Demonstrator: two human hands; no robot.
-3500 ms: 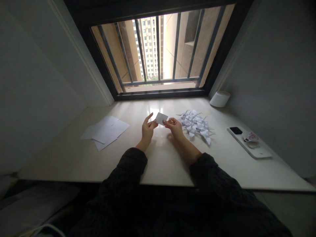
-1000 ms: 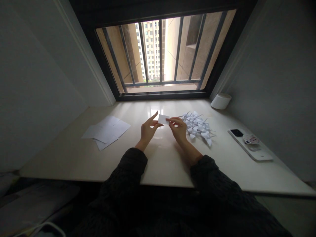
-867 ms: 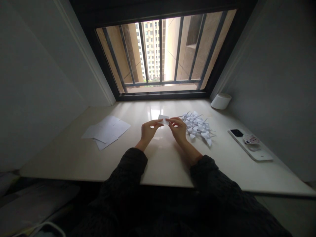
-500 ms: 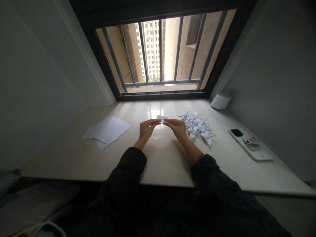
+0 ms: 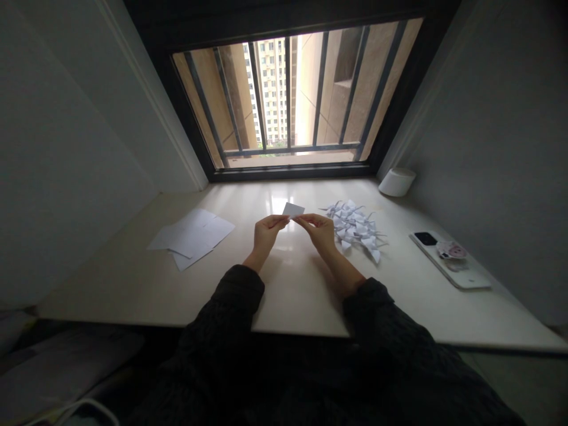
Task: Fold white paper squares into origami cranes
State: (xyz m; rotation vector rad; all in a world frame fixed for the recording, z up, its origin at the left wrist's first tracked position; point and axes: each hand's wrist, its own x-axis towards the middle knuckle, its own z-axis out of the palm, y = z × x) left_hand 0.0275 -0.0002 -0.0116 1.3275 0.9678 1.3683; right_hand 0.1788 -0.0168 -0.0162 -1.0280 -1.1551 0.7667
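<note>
A small folded white paper point(image 5: 293, 209) is held up above the middle of the pale desk point(image 5: 293, 284). My left hand point(image 5: 265, 232) pinches its left lower edge with thumb and fingers closed. My right hand point(image 5: 320, 230) pinches its right lower edge the same way, so the fingertips of both hands nearly meet under the paper. Just right of my right hand lies a pile of several folded white paper cranes point(image 5: 356, 228).
A loose stack of white sheets point(image 5: 191, 235) lies at the left of the desk. A white phone point(image 5: 449, 265) with a sticker lies at the right, a white round container point(image 5: 397, 181) in the far right corner. A barred window point(image 5: 293, 100) stands behind the desk.
My left forefinger, stretched out a second ago, has closed onto the paper. The paper dipped nearly flat between my fingertips and now stands up a little more.
</note>
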